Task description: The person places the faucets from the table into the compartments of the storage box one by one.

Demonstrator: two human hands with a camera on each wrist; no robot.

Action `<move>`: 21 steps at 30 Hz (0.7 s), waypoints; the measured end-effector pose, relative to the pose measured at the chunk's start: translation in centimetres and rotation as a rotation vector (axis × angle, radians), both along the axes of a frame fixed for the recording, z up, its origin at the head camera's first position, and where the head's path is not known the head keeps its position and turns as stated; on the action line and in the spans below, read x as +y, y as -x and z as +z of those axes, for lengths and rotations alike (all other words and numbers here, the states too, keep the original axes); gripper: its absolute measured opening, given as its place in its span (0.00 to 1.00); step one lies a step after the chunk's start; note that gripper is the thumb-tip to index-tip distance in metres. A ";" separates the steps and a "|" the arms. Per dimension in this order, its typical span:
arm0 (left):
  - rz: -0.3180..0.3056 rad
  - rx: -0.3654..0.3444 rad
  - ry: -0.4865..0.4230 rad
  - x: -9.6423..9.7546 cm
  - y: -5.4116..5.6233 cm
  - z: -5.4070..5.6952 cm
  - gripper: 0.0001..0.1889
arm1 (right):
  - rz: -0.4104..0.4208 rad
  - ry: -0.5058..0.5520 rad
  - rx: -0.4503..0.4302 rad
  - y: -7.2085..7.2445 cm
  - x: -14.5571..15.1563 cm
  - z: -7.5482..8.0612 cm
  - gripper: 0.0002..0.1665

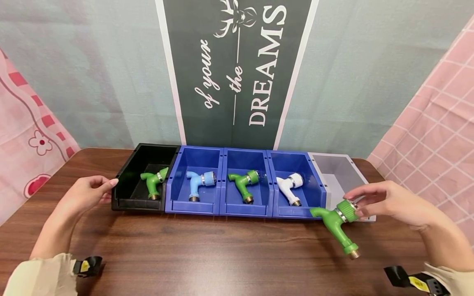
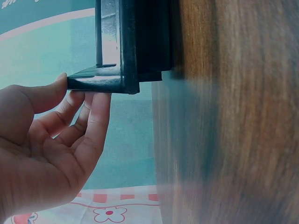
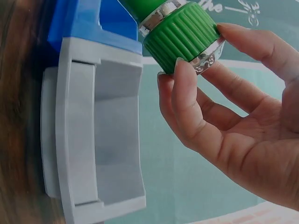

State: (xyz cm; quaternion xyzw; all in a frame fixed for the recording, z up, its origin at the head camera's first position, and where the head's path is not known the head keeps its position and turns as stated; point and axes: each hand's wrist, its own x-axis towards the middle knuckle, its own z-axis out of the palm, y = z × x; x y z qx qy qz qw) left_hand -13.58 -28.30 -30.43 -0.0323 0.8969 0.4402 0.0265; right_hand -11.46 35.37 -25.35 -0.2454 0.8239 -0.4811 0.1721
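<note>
My right hand (image 1: 389, 203) pinches the ribbed knob of a green plastic tap (image 1: 335, 222), holding it above the table in front of the grey bin (image 3: 79, 140). The tap's spout points left and its brass-threaded end hangs down. At the far left, my left hand (image 1: 87, 193) grips the side wall of the black bin (image 1: 138, 203), thumb at the rim and fingers against the outside, as the left wrist view shows. Inside that bin lies another green tap (image 1: 152, 183). Three blue bins hold a light blue tap (image 1: 198, 181), a green tap (image 1: 243, 183) and a white tap (image 1: 289, 185).
The bins stand side by side along the back of the brown wooden table (image 1: 222, 255). Behind them hangs a grey-green cloth with a dark lettered panel (image 1: 237, 111). Pink patterned cloths (image 1: 437, 111) hang at both sides.
</note>
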 end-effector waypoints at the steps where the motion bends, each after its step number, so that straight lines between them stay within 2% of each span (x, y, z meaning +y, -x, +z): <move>1: 0.001 0.001 0.004 0.0 0.0 0.0 0.23 | -0.004 -0.006 0.009 0.0 0.2 0.0 0.24; 13: 0.002 -0.018 0.005 0.1 -0.1 0.1 0.22 | -0.040 -0.050 0.073 0.1 2.4 0.4 0.26; 19: 0.000 -0.013 0.006 0.2 -0.1 0.2 0.22 | 0.036 0.087 -0.023 0.6 3.7 0.7 0.30; 21: 0.000 -0.011 0.009 0.1 -0.1 0.1 0.22 | 0.039 0.114 -0.045 0.7 4.2 0.8 0.30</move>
